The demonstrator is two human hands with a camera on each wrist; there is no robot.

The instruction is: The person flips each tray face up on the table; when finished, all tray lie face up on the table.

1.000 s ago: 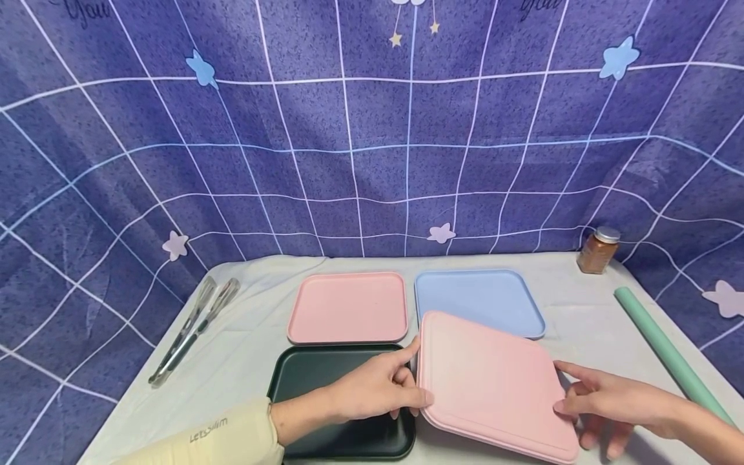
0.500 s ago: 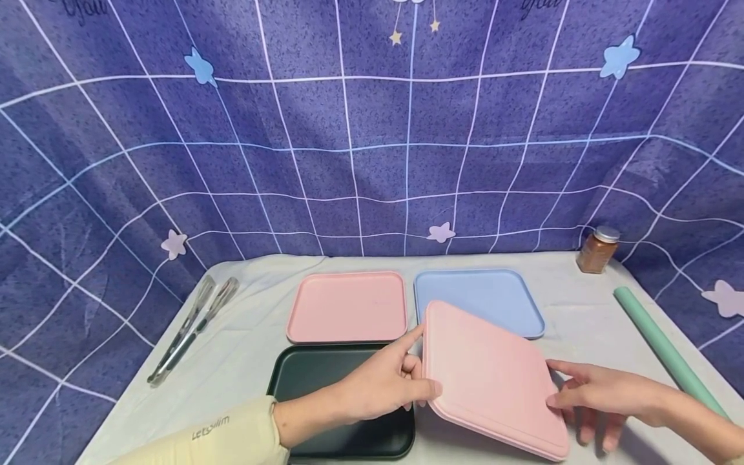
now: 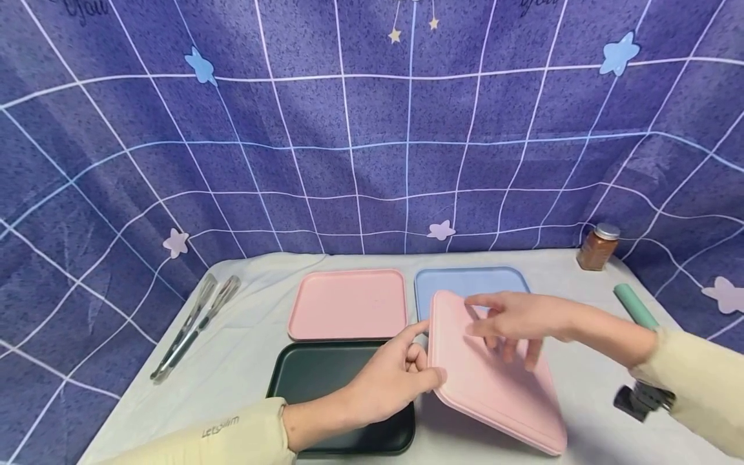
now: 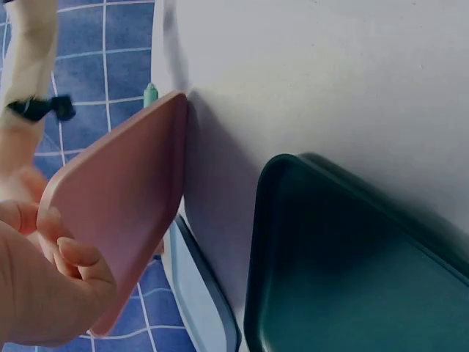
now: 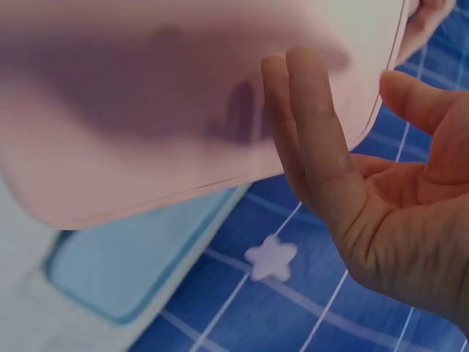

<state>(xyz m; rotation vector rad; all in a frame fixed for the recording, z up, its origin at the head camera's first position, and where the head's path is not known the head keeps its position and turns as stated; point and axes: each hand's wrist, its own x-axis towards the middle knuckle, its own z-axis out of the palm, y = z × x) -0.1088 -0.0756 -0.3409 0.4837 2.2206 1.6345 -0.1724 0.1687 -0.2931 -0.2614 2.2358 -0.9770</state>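
My left hand (image 3: 388,374) pinches the left edge of a pink tray (image 3: 494,387), its thumb on the face turned toward me. The tray stands tilted, left side raised, its lower right corner close over the white cloth. In the left wrist view its shaded other face shows, with curled fingers (image 4: 77,257) at the edge. My right hand (image 3: 517,323) is in front of the tray near its upper edge, fingers spread and loosely bent, throwing a shadow on it. In the right wrist view the fingers (image 5: 311,110) overlap the tray's face, and they hold nothing.
A second pink tray (image 3: 349,303) and a blue tray (image 3: 471,278) lie at the back, the blue one partly hidden. A dark green tray (image 3: 325,374) lies under my left forearm. Tongs (image 3: 194,329) lie left; a brown jar (image 3: 599,248) and green roll (image 3: 635,305) are right.
My right hand has let go of the pink tray's right edge and moved up and left over its face. The left hand has raised the tray's left side, tilting it more.
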